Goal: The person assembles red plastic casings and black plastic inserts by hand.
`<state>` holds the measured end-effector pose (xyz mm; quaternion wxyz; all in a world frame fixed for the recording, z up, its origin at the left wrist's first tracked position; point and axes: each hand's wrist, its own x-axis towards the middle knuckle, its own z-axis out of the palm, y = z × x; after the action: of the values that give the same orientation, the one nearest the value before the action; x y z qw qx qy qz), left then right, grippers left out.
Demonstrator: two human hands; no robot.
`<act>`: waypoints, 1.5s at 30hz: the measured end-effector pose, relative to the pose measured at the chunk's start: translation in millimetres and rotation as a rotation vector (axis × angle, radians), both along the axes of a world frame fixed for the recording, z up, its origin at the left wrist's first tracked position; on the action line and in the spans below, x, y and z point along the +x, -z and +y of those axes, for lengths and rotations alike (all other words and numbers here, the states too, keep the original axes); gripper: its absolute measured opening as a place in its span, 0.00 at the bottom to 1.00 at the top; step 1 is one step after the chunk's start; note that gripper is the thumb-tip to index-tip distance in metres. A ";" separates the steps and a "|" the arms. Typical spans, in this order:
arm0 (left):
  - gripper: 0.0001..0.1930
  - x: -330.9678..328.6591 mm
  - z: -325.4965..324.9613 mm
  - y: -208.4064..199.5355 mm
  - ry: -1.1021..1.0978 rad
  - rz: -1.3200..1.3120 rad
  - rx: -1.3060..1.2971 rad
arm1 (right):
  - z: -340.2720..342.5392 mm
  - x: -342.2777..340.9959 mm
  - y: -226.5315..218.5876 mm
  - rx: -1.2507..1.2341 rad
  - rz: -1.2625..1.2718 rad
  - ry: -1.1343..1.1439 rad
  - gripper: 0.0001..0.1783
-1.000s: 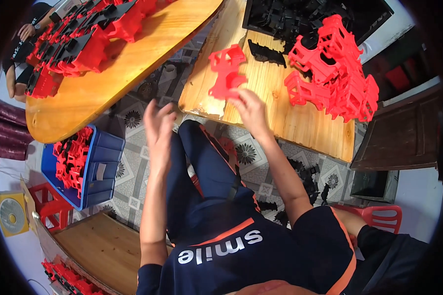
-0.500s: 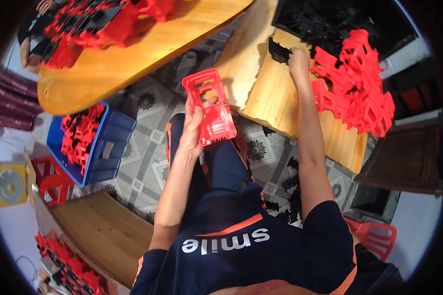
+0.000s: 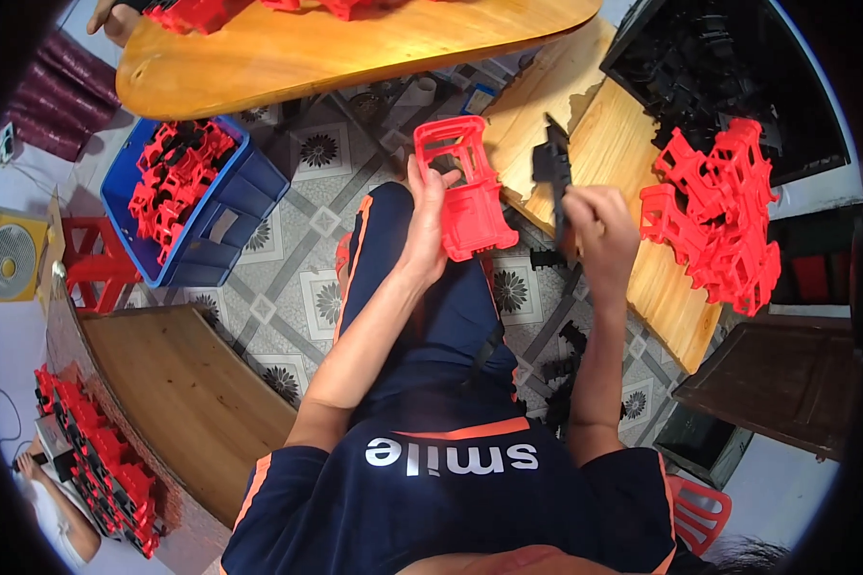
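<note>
My left hand [image 3: 430,206] grips a red plastic frame [image 3: 477,222] by its left side, above my knees. The frame has an open window at its far end and a shallow tray-like part at the near end. In my right hand [image 3: 599,230] is a black plastic part [image 3: 552,172], long and narrow with notched edges, pinched at its near end. It hangs in the air over the edge of the wooden table, to the right of the red frame and apart from it. My right fingers hide the part's lower end.
A pile of red frames [image 3: 719,216] lies on the wooden table [image 3: 676,321] at right, beside a black tray [image 3: 796,144] of black parts. At left stands a blue bin [image 3: 230,220] holding red and black pieces. Black parts lie on the tiled floor. Other people sit at the left edges.
My right hand has lifted the black part off the table and brought it nearer the red frame. The view has shifted, and the red frame is still in my left hand.
</note>
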<state>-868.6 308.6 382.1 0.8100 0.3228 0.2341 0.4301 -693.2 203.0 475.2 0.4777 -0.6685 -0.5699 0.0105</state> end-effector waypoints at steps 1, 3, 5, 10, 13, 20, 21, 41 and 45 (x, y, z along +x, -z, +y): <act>0.52 0.8 -2.3 -2.7 -0.030 0.040 0.049 | -4.2 -20.4 -4.1 0.067 -0.071 -0.028 0.10; 0.55 -0.4 -3.9 3.8 -0.058 0.073 0.111 | -4.6 -49.1 -8.3 0.155 -0.300 -0.038 0.11; 0.59 -2.3 -5.9 6.6 -0.084 0.106 0.174 | 1.2 -62.0 -7.2 0.168 -0.358 -0.078 0.13; 0.62 -6.5 -12.9 -4.1 -0.056 0.037 0.230 | 11.4 -70.4 4.4 0.175 -0.463 -0.156 0.18; 0.63 -6.5 -17.9 -16.4 -0.054 -0.002 0.240 | 14.3 -71.3 10.2 0.186 -0.473 -0.163 0.19; 0.62 -12.2 -17.7 -5.4 -0.035 0.004 0.252 | 13.7 -77.9 15.8 0.119 -0.505 -0.111 0.17; 0.61 -14.6 -18.2 -8.3 -0.019 0.024 0.249 | 13.4 -75.4 14.1 0.119 -0.504 -0.112 0.17; 0.21 -31.5 -5.2 -40.7 -0.310 0.093 0.094 | 68.0 -61.3 50.4 -0.208 0.911 -0.638 0.33; 0.27 -56.0 4.2 -49.1 -0.269 0.209 0.116 | 63.0 -104.1 44.3 -0.118 1.032 -0.597 0.34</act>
<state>-924.7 312.8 431.2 0.6965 0.3776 0.3330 0.5114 -797.3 266.0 430.9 0.6312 -0.4137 -0.4258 0.4992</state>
